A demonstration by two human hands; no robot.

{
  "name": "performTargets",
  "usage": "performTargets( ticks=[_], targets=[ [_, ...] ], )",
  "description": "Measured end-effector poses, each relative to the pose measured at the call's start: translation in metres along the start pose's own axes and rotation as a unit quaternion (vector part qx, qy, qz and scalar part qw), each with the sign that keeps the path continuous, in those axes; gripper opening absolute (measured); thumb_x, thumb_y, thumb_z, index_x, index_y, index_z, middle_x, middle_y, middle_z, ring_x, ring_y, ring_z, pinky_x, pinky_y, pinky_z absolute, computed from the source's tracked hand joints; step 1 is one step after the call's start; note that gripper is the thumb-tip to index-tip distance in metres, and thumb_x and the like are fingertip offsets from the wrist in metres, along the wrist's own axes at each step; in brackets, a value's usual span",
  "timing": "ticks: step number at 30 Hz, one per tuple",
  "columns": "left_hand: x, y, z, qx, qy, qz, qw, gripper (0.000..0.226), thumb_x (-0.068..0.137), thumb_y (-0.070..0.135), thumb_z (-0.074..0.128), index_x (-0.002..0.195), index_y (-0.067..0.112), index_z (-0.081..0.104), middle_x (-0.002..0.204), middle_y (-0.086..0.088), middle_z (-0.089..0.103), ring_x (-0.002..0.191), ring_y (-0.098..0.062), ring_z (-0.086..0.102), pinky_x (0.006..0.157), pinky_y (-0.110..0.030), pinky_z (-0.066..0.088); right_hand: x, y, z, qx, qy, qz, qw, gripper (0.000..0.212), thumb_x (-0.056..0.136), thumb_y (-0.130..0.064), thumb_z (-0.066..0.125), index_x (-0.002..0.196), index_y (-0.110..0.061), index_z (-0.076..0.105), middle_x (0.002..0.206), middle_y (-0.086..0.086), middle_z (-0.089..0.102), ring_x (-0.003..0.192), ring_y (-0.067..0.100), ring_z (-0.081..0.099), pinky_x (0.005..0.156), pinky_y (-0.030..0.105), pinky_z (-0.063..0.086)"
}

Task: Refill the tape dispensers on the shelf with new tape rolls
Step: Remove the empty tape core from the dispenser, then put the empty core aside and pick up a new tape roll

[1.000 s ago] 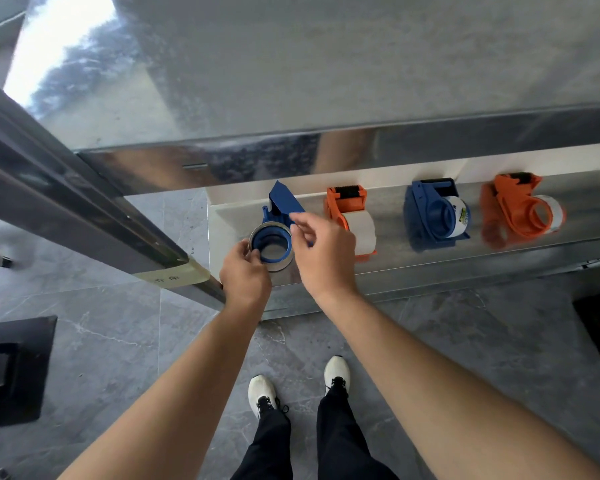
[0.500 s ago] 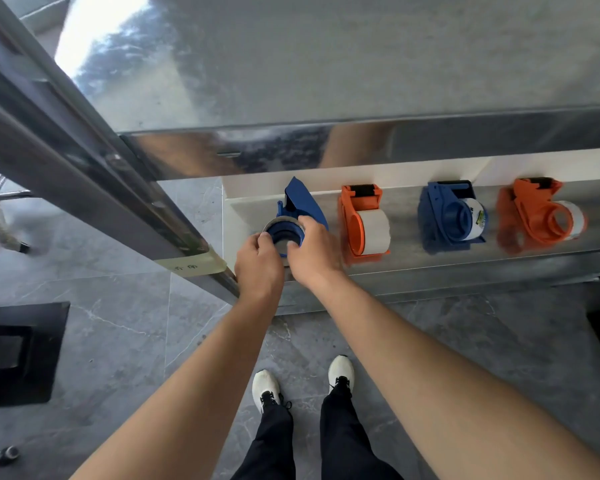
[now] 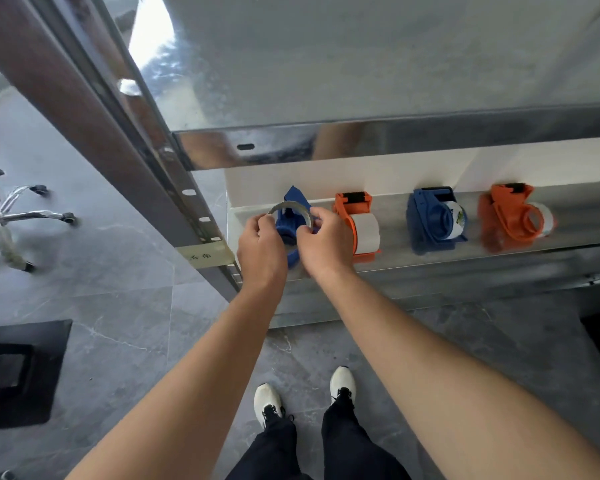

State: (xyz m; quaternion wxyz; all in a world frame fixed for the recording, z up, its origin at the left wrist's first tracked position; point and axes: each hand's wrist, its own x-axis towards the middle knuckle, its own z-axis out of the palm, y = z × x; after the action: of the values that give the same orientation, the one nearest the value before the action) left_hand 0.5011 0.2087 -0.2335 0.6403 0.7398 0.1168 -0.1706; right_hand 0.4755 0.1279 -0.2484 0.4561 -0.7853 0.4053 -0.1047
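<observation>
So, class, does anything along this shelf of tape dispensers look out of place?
Yes: at the leftmost blue dispenser, the left hand and right hand pinch a thin, nearly bare ring, tilted askew. The other three dispensers hold white rolls.

On the metal shelf (image 3: 430, 259), the first blue dispenser (image 3: 289, 233) stands at the left end. The left hand (image 3: 260, 247) and right hand (image 3: 326, 244) meet over it, each pinching one edge of a thin grey tape ring (image 3: 289, 205) at its hub. Whether the ring sits on the hub or clear of it cannot be told. Just right of this dispenser stands an orange dispenser (image 3: 357, 223) with a white roll. Farther right are a second blue dispenser (image 3: 437, 220) and a second orange dispenser (image 3: 513, 216), both loaded. Left of it runs a slanted post bearing a paper label (image 3: 207, 254), and below it are white shoes (image 3: 267, 403) on grey tile.
</observation>
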Motion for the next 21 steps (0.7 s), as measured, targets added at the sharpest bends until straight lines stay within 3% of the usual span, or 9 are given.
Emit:
performTargets(
  ticks=[2, 4, 7, 9, 11, 12, 17, 21],
  targets=[
    [-0.006, 0.01, -0.004, -0.012, -0.008, 0.015, 1.0, 0.029, 0.105, 0.023, 0.047, 0.078, 0.024, 0.058, 0.068, 0.009, 0.054, 0.062, -0.005, 0.054, 0.061, -0.025, 0.041, -0.007, -0.008, -0.009, 0.021, 0.012, -0.007, 1.0, 0.022, 0.092, -0.013, 0.063, 0.111, -0.016, 0.073, 0.098, -0.003, 0.074, 0.086, 0.015, 0.067, 0.063, 0.016, 0.044],
    [-0.011, 0.016, -0.006, -0.029, -0.018, 0.029, 0.999, 0.026, 0.105, 0.023, 0.047, 0.087, 0.024, 0.066, 0.073, 0.007, 0.057, 0.058, -0.001, 0.057, 0.061, -0.023, 0.045, -0.014, -0.015, -0.02, 0.042, 0.025, 0.001, 0.999, 0.021, 0.093, -0.016, 0.065, 0.113, -0.017, 0.071, 0.101, -0.005, 0.071, 0.088, 0.012, 0.064, 0.061, 0.011, 0.039],
    [-0.019, 0.025, -0.01, -0.047, -0.039, 0.046, 0.997, 0.03, 0.107, 0.021, 0.045, 0.116, 0.015, 0.073, 0.083, 0.005, 0.064, 0.057, 0.005, 0.059, 0.056, -0.013, 0.049, -0.02, -0.024, -0.031, 0.059, 0.056, -0.002, 0.997, 0.022, 0.091, -0.021, 0.066, 0.113, -0.018, 0.067, 0.106, -0.004, 0.071, 0.092, 0.014, 0.065, 0.063, 0.013, 0.041],
    [-0.025, 0.031, -0.013, -0.057, -0.068, 0.055, 0.995, 0.032, 0.106, 0.022, 0.044, 0.119, 0.016, 0.073, 0.088, 0.007, 0.069, 0.069, 0.0, 0.065, 0.076, -0.028, 0.06, -0.024, -0.029, -0.04, 0.069, 0.077, -0.004, 0.995, 0.021, 0.089, -0.022, 0.067, 0.11, -0.019, 0.067, 0.103, -0.005, 0.071, 0.09, 0.015, 0.066, 0.069, 0.021, 0.045],
    [-0.034, 0.038, -0.014, -0.049, -0.1, 0.065, 0.992, 0.032, 0.1, 0.027, 0.045, 0.116, 0.023, 0.072, 0.097, 0.01, 0.073, 0.093, -0.009, 0.07, 0.101, -0.047, 0.059, -0.028, -0.033, -0.049, 0.074, 0.093, -0.004, 0.993, 0.022, 0.087, -0.022, 0.067, 0.108, -0.018, 0.066, 0.1, -0.005, 0.071, 0.089, 0.016, 0.066, 0.075, 0.027, 0.047],
    [-0.04, 0.041, -0.015, -0.043, -0.111, 0.07, 0.99, 0.034, 0.097, 0.031, 0.045, 0.117, 0.024, 0.072, 0.104, 0.008, 0.075, 0.102, -0.013, 0.07, 0.106, -0.05, 0.056, -0.031, -0.034, -0.053, 0.078, 0.099, -0.004, 0.992, 0.021, 0.087, -0.021, 0.067, 0.108, -0.017, 0.066, 0.1, -0.004, 0.071, 0.089, 0.016, 0.066, 0.076, 0.028, 0.049],
    [-0.061, 0.055, -0.01, -0.026, -0.129, 0.093, 0.987, 0.04, 0.094, 0.033, 0.045, 0.123, 0.025, 0.072, 0.117, 0.001, 0.074, 0.116, -0.021, 0.069, 0.11, -0.051, 0.053, -0.044, -0.037, -0.076, 0.104, 0.12, -0.008, 0.987, 0.022, 0.085, -0.025, 0.066, 0.106, -0.021, 0.063, 0.1, -0.005, 0.07, 0.091, 0.016, 0.066, 0.078, 0.027, 0.052],
    [-0.077, 0.055, -0.001, -0.031, -0.14, 0.105, 0.984, 0.046, 0.091, 0.037, 0.047, 0.127, 0.023, 0.071, 0.124, -0.005, 0.073, 0.123, -0.027, 0.066, 0.112, -0.055, 0.051, -0.051, -0.031, -0.103, 0.117, 0.109, -0.014, 0.987, 0.021, 0.089, -0.022, 0.066, 0.11, -0.019, 0.061, 0.092, -0.013, 0.063, 0.081, 0.002, 0.059, 0.06, 0.008, 0.04]
  ],
)
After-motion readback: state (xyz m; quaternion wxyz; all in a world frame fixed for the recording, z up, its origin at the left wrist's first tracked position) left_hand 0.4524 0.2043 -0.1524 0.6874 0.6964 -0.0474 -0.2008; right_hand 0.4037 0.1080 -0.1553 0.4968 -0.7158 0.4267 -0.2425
